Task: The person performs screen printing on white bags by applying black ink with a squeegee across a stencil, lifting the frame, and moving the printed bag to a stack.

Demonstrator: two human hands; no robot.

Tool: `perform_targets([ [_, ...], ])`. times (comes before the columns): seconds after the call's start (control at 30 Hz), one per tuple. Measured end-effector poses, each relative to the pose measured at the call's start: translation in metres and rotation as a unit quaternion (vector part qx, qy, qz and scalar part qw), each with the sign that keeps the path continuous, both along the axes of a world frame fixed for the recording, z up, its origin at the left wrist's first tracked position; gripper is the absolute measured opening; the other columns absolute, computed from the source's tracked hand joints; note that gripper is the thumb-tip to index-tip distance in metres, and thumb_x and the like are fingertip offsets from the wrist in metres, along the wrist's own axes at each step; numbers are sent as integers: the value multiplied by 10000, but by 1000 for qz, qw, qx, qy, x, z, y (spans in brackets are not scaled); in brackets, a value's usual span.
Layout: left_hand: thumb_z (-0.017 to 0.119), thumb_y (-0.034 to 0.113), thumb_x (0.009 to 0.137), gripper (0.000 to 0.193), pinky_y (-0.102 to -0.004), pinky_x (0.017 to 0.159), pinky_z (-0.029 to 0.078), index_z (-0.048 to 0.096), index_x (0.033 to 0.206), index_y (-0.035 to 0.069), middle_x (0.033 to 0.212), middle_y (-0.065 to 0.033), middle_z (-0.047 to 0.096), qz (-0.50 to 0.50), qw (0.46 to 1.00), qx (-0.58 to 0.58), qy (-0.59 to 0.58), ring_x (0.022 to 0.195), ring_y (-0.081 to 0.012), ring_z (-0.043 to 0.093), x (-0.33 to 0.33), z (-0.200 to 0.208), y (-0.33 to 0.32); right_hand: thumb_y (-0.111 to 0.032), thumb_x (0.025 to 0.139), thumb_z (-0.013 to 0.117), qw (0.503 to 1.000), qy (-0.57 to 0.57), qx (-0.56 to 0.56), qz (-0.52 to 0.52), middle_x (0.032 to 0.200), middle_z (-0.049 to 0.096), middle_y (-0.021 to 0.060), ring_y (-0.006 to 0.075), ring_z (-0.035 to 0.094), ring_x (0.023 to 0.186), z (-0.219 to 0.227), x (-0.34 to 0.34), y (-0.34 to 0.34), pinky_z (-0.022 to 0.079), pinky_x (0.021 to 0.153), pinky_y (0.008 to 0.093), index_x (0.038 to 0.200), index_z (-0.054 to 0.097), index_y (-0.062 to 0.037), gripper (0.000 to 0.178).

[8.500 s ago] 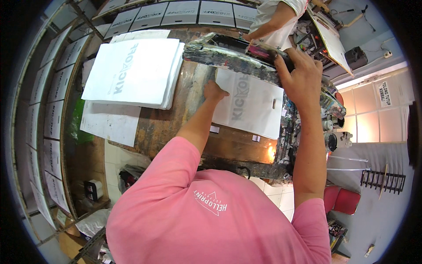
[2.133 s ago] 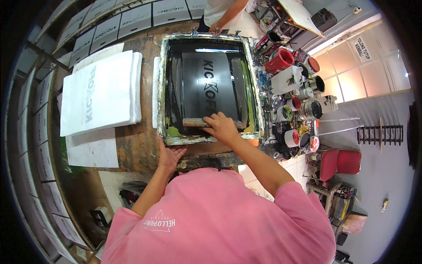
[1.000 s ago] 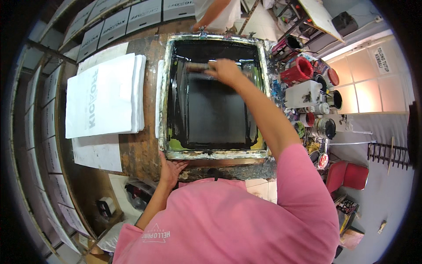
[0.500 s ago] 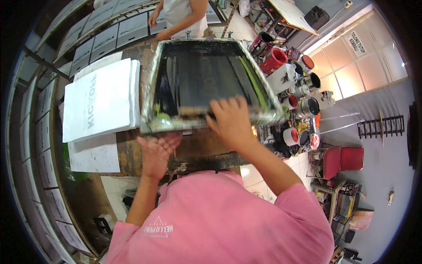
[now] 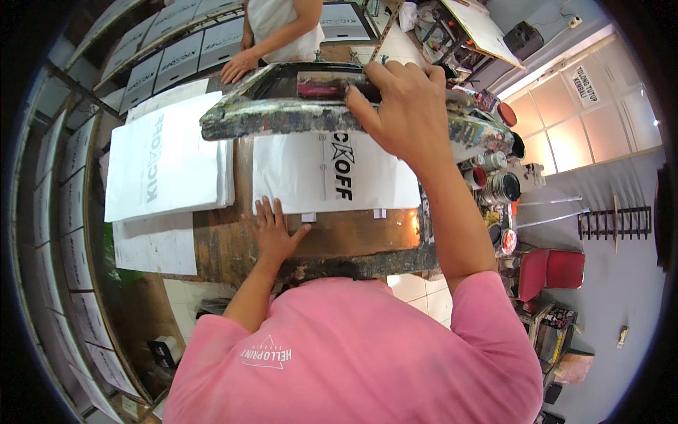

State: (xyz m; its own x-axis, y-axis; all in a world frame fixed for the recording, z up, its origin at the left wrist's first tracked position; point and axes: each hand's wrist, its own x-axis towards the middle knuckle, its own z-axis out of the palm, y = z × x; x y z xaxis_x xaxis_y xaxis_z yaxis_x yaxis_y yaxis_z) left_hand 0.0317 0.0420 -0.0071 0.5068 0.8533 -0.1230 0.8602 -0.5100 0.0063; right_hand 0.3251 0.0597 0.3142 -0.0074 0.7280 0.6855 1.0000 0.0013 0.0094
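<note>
In the head view, the white sheet (image 5: 293, 166) on my counter (image 5: 212, 244) bears bold black lettering, so I judge that this face is printed; it lies flat towards the near edge, not yet lifted away. My right hand (image 5: 402, 106) is curled over the near side of the tilted screen frame (image 5: 282, 119), holding it up, while my left hand (image 5: 274, 233) is spread, fingertips at the sheet's near left corner. The stack (image 5: 166, 162) by the counter's left edge shows only pale lettering on top; I can't tell whether its sheets are finished. The frame overhangs the sheet's far part, hiding some lettering and standing in the way above. Paint pots (image 5: 501, 184) crowd the right edge, and a co-worker's hand (image 5: 240, 65) is near the far edge.
</note>
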Motion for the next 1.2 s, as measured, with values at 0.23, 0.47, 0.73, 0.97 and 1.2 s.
perform_targets([
  [0.23, 650, 558, 968, 762, -625, 1207, 254, 546, 1456, -18, 1498, -205, 558, -8, 961, 21, -277, 1438, -365, 473, 42, 61, 30, -468, 871, 679, 1000, 19, 5, 12, 760, 654, 82, 270, 636, 742, 21, 10, 23, 378, 771, 456, 855, 711, -82, 387],
  [0.47, 695, 67, 969, 359, -353, 745, 597, 675, 1315, -23, 1275, -189, 712, 131, 833, 17, -537, 1050, -251, 731, 58, 127, 49, -498, 873, 707, 999, 25, -29, 18, 790, 665, 92, 289, 646, 760, 32, 15, 33, 379, 783, 459, 933, 717, -82, 421],
  [0.73, 646, -74, 908, 624, -206, 575, 399, 508, 1511, 10, 893, 5, 619, 253, 763, -16, -595, 653, -40, 482, -109, 128, 107, -487, 864, 715, 999, 32, -39, 5, 789, 679, 82, 287, 658, 764, 36, 12, 29, 379, 801, 461, 937, 733, -91, 403],
  [0.97, 719, 13, 829, 764, -354, 785, 553, 459, 1547, 25, 1339, -232, 600, 282, 856, 92, -423, 937, -218, 651, -287, 99, 207, -487, 895, 685, 1000, 22, -5, 18, 791, 700, 97, 302, 678, 797, 24, 11, 22, 384, 854, 480, 928, 743, -92, 401],
  [1.2, 558, 109, 930, 698, -482, 1242, 237, 367, 1601, 89, 1617, -251, 357, 130, 842, -22, -523, 1485, -419, 337, -83, 37, 180, -510, 935, 635, 999, -20, -39, -12, 887, 718, 128, 334, 681, 868, 17, 12, 14, 415, 869, 503, 1027, 722, -65, 463],
])
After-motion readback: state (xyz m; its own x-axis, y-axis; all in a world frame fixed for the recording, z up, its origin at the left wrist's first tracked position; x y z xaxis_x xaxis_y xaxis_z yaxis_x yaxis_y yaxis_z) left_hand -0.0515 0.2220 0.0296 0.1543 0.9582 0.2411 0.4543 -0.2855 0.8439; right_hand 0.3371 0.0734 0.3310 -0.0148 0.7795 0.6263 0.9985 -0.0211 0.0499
